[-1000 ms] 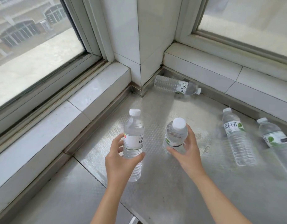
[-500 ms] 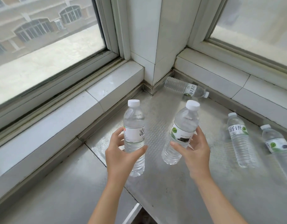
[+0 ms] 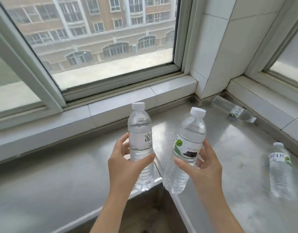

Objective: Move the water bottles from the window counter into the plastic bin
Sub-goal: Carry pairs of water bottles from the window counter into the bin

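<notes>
Left hand (image 3: 126, 167): fingers and thumb wrapped round an upright clear plastic water bottle with a white cap and white label (image 3: 140, 145), lifted above the grey metal window counter (image 3: 61, 174).
Right hand (image 3: 201, 167): gripping a second clear white-capped bottle with a green-leaf label (image 3: 187, 148), tilted, just right of the first.
Bottle by the tiled corner pillar (image 3: 234, 111): lying on the counter.
Bottle at right (image 3: 279, 170): lying on the counter, well right of the held pair.

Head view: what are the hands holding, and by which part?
Each holds a water bottle by its middle: the left hand grips the upright bottle at the label, the right hand the tilted bottle likewise.
</notes>
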The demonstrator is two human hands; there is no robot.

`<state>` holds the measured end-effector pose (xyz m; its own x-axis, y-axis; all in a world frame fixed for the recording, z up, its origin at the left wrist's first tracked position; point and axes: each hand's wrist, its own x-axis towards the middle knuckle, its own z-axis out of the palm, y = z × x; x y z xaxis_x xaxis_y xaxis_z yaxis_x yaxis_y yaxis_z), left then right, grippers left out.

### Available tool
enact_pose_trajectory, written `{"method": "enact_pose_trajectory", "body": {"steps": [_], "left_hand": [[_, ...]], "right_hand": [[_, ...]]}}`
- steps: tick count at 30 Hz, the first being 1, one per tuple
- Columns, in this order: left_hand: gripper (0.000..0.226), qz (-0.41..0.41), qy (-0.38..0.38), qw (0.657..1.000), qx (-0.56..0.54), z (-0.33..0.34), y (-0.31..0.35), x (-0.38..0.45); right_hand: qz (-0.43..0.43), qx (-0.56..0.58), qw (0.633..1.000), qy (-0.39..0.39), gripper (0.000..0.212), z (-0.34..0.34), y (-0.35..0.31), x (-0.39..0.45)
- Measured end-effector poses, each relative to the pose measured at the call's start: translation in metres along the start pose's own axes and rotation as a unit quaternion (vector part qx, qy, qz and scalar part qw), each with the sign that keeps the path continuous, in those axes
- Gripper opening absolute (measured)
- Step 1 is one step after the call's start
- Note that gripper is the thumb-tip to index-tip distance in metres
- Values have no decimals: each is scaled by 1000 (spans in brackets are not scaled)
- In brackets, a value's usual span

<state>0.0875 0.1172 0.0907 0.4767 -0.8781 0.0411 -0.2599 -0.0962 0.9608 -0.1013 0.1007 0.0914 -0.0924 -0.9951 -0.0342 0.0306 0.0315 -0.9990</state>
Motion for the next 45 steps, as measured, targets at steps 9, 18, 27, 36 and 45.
{"method": "enact_pose_trajectory", "body": {"steps": [9, 18, 27, 36, 45], "left_hand": [[84, -29, 161, 986, 15, -111, -7, -90], [91, -41, 346, 937, 16, -242, -22, -200], [94, -79, 505, 859, 30, -381, -53, -345], [92, -106, 637, 763, 26, -492, -70, -496], [90, -140, 775, 616, 16, -559, -102, -604]], "right_hand": [[20, 20, 984, -173, 91, 65, -33, -67], [24, 16, 923, -384, 92, 170, -50, -175], [19, 8, 822, -570, 99, 272, -41, -351], [-5, -11, 694, -719, 88, 345, -36, -536], [-33, -22, 537, -842, 78, 409, -33, -685]]}}
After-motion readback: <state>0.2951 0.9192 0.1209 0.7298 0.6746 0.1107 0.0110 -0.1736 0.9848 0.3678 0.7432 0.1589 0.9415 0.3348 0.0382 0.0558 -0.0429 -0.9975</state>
